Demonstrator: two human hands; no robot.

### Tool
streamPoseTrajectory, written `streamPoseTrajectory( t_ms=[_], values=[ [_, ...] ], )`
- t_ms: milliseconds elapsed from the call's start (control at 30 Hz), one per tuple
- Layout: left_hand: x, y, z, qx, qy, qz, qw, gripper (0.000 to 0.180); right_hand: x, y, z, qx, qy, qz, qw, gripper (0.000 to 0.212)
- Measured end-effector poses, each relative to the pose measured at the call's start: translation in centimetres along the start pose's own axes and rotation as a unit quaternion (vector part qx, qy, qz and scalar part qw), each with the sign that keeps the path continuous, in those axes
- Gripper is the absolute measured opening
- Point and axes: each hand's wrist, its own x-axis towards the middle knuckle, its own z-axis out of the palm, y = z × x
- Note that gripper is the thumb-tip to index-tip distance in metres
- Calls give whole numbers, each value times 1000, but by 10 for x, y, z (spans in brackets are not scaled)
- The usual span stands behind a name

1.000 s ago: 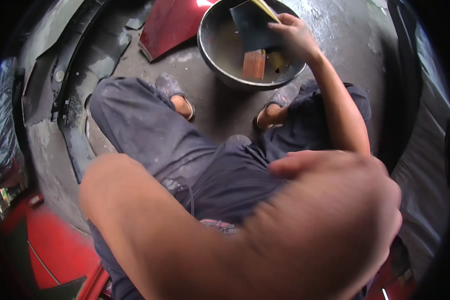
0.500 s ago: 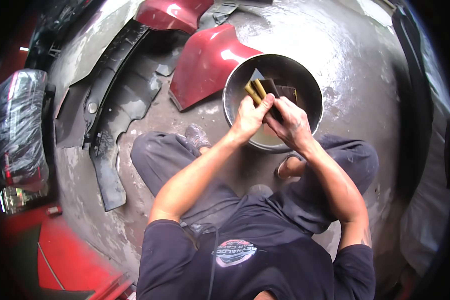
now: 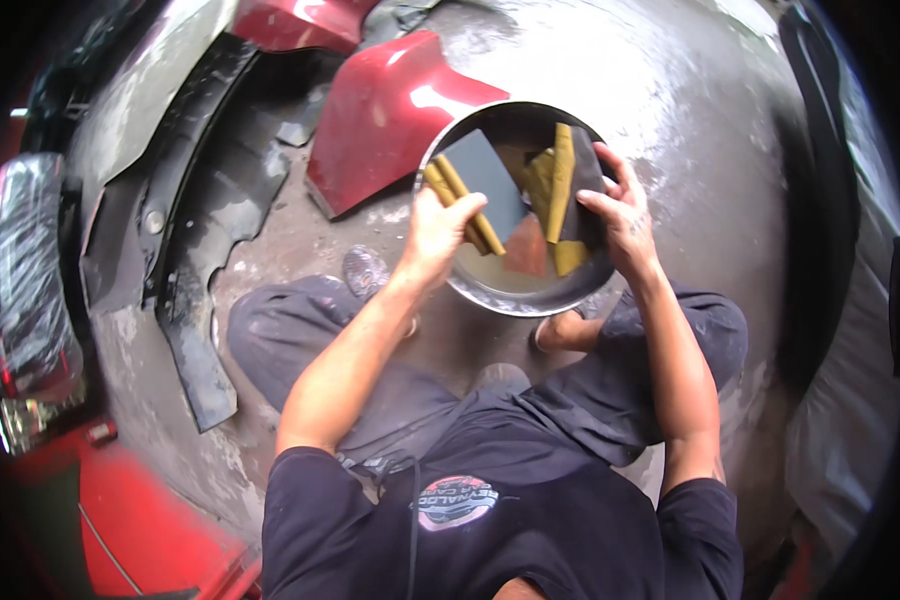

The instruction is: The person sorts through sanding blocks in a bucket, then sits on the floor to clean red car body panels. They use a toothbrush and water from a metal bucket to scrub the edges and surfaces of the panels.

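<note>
dark shirt [image 3: 570,530] and trousers [image 3: 605,385] lay nearest me. my left hand [image 3: 436,230] gripped grey sheet [image 3: 485,180], yellow fold [image 3: 462,200] along it; my right hand [image 3: 627,220] clasped dark sheet [image 3: 586,175] beside yellow strip [image 3: 562,175]. both were over black basin [image 3: 515,303], orange-brown piece [image 3: 526,248] inside. glossy red panel [image 3: 380,130] lay beyond, leftward, on floor [image 3: 710,200].

The basin [image 3: 515,307] sits on the floor [image 3: 710,170]. At its left side, the left hand [image 3: 436,230] has its fingers on a strip [image 3: 488,237] and a sheet [image 3: 487,178]; at its right, the right hand [image 3: 627,218] holds a second sheet [image 3: 587,175] beside a second strip [image 3: 562,175]. Between them, in the basin, lies a block [image 3: 526,250]. A body panel [image 3: 390,120] lies left-behind the basin; farther left, a trim piece [image 3: 195,200].
</note>
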Motion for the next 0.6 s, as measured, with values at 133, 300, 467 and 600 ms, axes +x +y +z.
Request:
streamPoseTrajectory(
  t_ms=[133, 300, 467, 600],
  values=[
    [1, 9, 0, -34, 2, 11, 999, 42, 8, 7, -14, 20, -15, 54, 998, 51],
    [-2, 12, 4, -29, -15, 13, 999, 48, 0, 2, -6, 15, -28, 38, 999, 52],
    [-10, 18, 15, 86, 17, 65, 994, 52, -5, -8, -4, -19, -4, 2, 1000, 59],
    [0, 26, -8, 38, 57, 132, 989, 40, 6, -16, -12, -23, 51, -75, 996, 56]
  ],
)
